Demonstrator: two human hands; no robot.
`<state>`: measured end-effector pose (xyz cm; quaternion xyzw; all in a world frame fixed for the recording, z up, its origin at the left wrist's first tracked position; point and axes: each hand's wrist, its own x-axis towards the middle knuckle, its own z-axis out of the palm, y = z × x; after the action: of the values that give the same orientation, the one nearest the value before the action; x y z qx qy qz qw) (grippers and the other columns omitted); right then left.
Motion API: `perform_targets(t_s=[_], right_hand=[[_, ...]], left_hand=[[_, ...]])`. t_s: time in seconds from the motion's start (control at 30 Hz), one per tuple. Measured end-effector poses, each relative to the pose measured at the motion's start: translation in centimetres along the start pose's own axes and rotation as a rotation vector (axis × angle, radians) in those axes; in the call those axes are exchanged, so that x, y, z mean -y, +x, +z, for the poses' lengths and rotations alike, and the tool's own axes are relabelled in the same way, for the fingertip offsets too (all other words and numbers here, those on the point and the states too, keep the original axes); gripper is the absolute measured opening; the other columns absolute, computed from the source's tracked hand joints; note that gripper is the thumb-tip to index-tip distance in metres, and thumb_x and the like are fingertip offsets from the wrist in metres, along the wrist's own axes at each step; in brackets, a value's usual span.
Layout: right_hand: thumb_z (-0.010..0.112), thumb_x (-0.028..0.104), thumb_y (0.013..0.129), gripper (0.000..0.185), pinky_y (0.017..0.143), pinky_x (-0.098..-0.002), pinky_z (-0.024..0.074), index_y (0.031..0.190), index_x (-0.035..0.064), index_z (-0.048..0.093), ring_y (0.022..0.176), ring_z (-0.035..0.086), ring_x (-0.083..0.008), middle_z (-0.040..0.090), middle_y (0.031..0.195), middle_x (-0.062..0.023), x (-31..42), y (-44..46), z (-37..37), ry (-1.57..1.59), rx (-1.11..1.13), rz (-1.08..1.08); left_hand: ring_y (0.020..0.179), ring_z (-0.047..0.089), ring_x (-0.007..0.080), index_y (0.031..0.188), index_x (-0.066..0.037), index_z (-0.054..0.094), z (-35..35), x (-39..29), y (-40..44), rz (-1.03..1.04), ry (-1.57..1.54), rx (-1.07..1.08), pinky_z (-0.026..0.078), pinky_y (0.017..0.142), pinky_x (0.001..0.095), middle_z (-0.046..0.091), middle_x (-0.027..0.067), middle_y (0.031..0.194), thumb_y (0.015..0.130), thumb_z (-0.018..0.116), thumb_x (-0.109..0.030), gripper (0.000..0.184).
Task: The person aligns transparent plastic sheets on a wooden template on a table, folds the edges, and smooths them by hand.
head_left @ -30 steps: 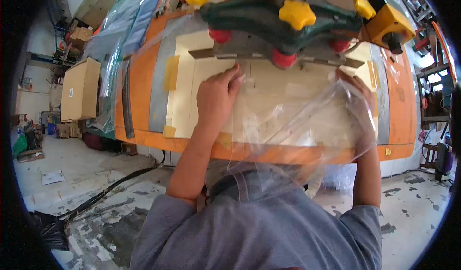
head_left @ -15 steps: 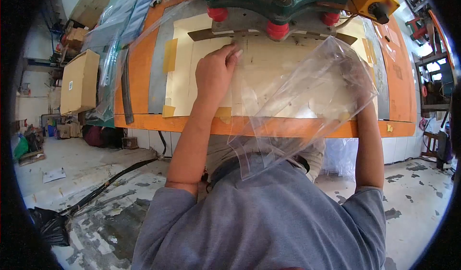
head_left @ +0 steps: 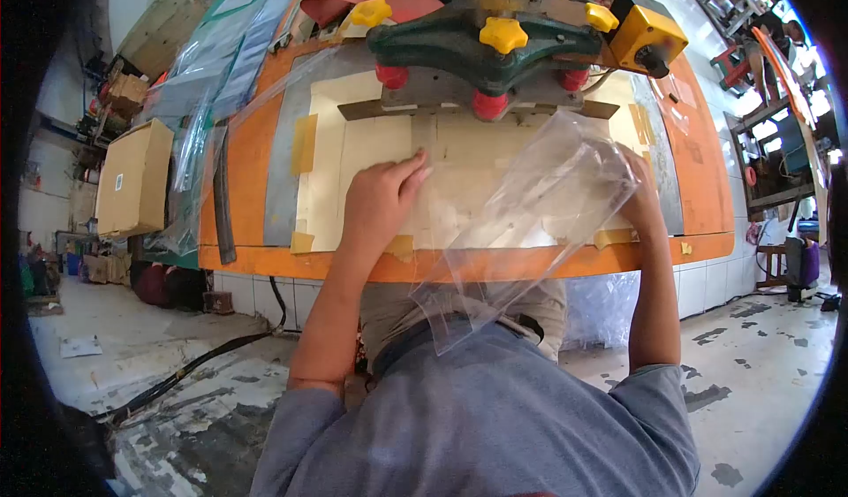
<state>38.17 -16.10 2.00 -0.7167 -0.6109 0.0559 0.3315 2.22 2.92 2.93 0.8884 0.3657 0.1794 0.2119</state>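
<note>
My right hand [head_left: 643,198] grips the upper right edge of a folded clear plastic sheet [head_left: 539,192]. The sheet slants down across the pale work board [head_left: 353,135], and its lower end hangs over the orange table edge in front of my body. Over the left half of the board is my left hand [head_left: 380,198], thumb and index finger brought together near a faint clear edge. Whatever lies between those fingertips is too small to make out. Beyond both hands stands a dark green press head [head_left: 486,60] with red feet above a metal strip [head_left: 362,110].
The orange table [head_left: 256,179] surrounds the board. A yellow control box [head_left: 649,42] sits beside the press. At left are a cardboard box [head_left: 134,179], stacked clear sheets [head_left: 212,46] and a dark strip [head_left: 224,201]. A black cable [head_left: 190,369] crosses the floor.
The view has shifted, showing more of the press. My left hand has drawn slightly back from the metal strip. The plastic sheet has shifted, leaving more of my right hand visible.
</note>
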Motion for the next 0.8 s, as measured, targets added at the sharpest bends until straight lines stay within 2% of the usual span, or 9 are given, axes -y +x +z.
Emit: perform_targets(t_s=[0.1,0.2,0.3,0.43,0.47,0.57,0.63,0.7,0.8], right_hand=[[0.057,-0.002,0.084,0.03,0.077,-0.0414,0.0492,0.112,-0.0026,0.067,0.082,0.062,-0.0368,0.061,0.086,-0.0203,0.8,-0.8,0.0,-0.001,0.015,0.133],[0.053,-0.006,0.089,0.043,0.082,-0.0365,0.052,0.129,0.0009,0.068,0.084,0.064,-0.0245,0.065,0.091,-0.015,3.0,-1.5,-0.7,0.187,-0.009,0.214],[0.052,-0.006,0.09,0.045,0.081,-0.0374,0.0524,0.131,0.0008,0.067,0.083,0.063,-0.0237,0.064,0.092,-0.0148,2.3,-2.4,0.4,0.36,-0.033,0.353],[0.053,-0.006,0.089,0.047,0.087,-0.0383,0.0522,0.132,0.0025,0.067,0.089,0.065,-0.0298,0.067,0.098,-0.0183,3.3,-2.1,0.0,0.222,-0.036,0.275],[0.054,-0.005,0.09,0.045,0.091,-0.0401,0.0519,0.132,0.0041,0.068,0.095,0.066,-0.0347,0.069,0.102,-0.0197,3.7,-1.9,-0.4,0.229,0.004,0.331],[0.051,-0.007,0.089,0.045,0.087,-0.0385,0.0524,0.13,0.0012,0.068,0.091,0.066,-0.0305,0.069,0.101,-0.0169,3.6,-1.8,-0.2,0.181,-0.004,0.288],[0.051,-0.007,0.089,0.046,0.087,-0.0396,0.0519,0.13,0.0029,0.068,0.092,0.066,-0.0321,0.067,0.098,-0.0182,4.1,-1.8,-0.5,0.191,-0.019,0.306],[0.054,-0.002,0.092,0.042,0.092,-0.0442,0.0526,0.129,0.0097,0.071,0.101,0.068,-0.037,0.07,0.105,-0.0183,4.3,-1.7,-0.7,0.18,0.009,0.288],[0.055,-0.001,0.094,0.04,0.092,-0.0438,0.0526,0.128,0.0123,0.072,0.102,0.068,-0.036,0.07,0.107,-0.0166,4.0,-2.0,-0.2,0.184,-0.019,0.293]], left_hand=[[0.086,0.071,0.0362,0.128,-0.01,0.074,0.1,0.1,-1.3,-0.004,-0.006,-0.004,0.055,0.078,0.0429,0.075,0.0209,0.1,0.1,0.068,-0.025,0.032],[0.075,0.065,0.032,0.126,-0.011,0.075,0.5,0.4,-2.0,0.081,-0.053,-0.135,0.049,0.072,0.0436,0.069,0.0136,0.08,0.098,0.07,-0.021,0.031],[0.072,0.061,0.0305,0.127,-0.01,0.075,0.3,0.3,-2.2,0.064,-0.019,-0.118,0.048,0.072,0.0432,0.065,0.0118,0.075,0.098,0.071,-0.02,0.031],[0.071,0.058,0.0274,0.127,-0.009,0.075,0.4,0.0,-2.3,0.047,-0.019,-0.126,0.046,0.072,0.0415,0.061,0.0109,0.073,0.097,0.071,-0.017,0.031],[0.071,0.058,0.027,0.128,-0.009,0.074,0.3,0.0,-2.3,0.041,0.001,-0.103,0.047,0.072,0.041,0.061,0.0109,0.074,0.097,0.071,-0.016,0.032],[0.074,0.058,0.026,0.133,-0.012,0.073,-0.2,-0.6,-2.2,-0.008,-0.006,-0.05,0.049,0.073,0.0387,0.063,0.0152,0.08,0.101,0.068,-0.017,0.033],[0.074,0.058,0.0255,0.133,-0.011,0.072,-0.2,-0.5,-2.3,0.002,-0.016,-0.036,0.049,0.074,0.0379,0.065,0.0148,0.082,0.101,0.067,-0.017,0.033],[0.075,0.059,0.025,0.134,-0.01,0.072,-0.1,-0.5,-2.2,0.007,-0.026,-0.02,0.049,0.074,0.0371,0.067,0.0144,0.084,0.102,0.067,-0.017,0.033],[0.076,0.059,0.0243,0.135,-0.01,0.071,0.0,-0.8,-2.1,0.005,-0.062,-0.041,0.05,0.075,0.0364,0.072,0.0141,0.093,0.103,0.066,-0.017,0.034]])
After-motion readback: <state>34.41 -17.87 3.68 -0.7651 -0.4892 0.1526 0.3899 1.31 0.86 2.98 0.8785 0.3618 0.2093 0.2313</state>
